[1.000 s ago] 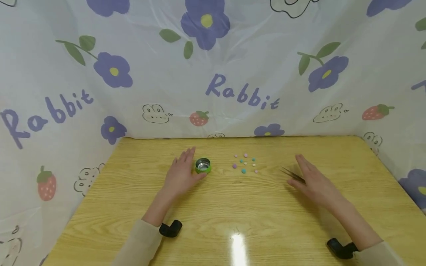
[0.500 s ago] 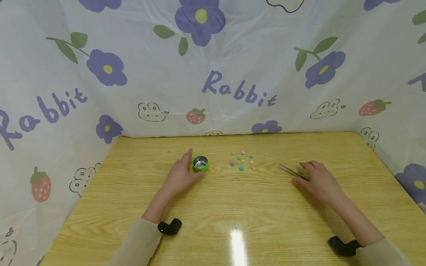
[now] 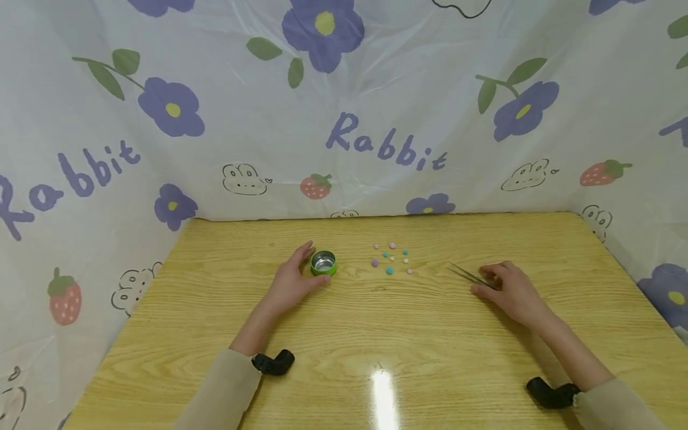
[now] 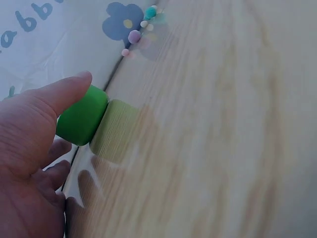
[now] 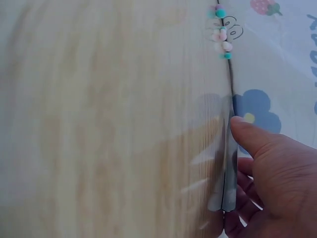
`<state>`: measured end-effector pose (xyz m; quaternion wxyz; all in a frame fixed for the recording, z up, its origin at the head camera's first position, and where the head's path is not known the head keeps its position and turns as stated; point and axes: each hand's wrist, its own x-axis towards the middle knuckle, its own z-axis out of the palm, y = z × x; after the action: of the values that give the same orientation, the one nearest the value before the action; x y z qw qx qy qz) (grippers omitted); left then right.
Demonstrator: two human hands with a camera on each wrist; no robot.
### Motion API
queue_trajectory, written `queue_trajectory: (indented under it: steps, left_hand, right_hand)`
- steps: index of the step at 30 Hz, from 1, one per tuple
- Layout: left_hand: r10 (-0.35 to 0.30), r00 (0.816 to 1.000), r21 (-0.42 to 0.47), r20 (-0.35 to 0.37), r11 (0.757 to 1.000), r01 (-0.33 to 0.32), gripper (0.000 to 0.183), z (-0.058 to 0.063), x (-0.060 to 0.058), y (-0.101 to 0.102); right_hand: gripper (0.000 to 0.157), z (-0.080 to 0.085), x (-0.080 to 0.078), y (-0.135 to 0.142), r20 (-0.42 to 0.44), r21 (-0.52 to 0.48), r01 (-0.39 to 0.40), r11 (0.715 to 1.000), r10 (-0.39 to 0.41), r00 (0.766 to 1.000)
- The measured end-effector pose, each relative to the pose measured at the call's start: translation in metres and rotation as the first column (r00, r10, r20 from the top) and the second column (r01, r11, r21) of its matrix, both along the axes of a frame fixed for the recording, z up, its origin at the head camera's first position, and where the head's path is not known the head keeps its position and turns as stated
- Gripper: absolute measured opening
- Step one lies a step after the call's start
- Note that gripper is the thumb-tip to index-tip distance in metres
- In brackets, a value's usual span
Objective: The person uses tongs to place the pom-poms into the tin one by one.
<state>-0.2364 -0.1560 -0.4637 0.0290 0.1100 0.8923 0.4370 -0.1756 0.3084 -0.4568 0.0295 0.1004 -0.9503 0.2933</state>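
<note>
In the head view, my left hand (image 3: 290, 280) is round a small, round, green tin (image 3: 323, 263) with no lid and a shiny inside. The thumb lies along its near side, with the fingers at its left and far side. The left wrist view shows the thumb against the tin's green wall (image 4: 84, 119). Over on the right, my right hand (image 3: 513, 292) holds a pair of slim metal tweezers (image 3: 464, 273) between thumb and curled fingers. Their tips point up and left, low over the table. In the right wrist view, the thumb lies along the tweezers (image 5: 231, 173).
Several small pom-pom-like balls (image 3: 389, 270) in pink, purple, teal and white lie spread between the hands. The wooden table (image 3: 344, 334) ends at a patterned cloth (image 3: 258, 119) behind and at the sides. Black wrist devices (image 3: 550, 394) sit at both sleeves.
My right hand has come down and its fingers have curled onto the tweezers. The left fingers have drawn in closer round the tin. The head view has shifted slightly.
</note>
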Motion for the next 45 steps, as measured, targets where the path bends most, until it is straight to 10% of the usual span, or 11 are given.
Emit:
queue_trajectory:
  steps: [45]
  left_hand:
    - [0.017, 1.0, -0.025, -0.02, 1.0, -0.017, 0.077, -0.002, -0.003, 0.007]
  right_hand:
    - [0.019, -0.023, 0.001, -0.011, -0.171, -0.143, 0.099, 0.985, -0.123, 0.978]
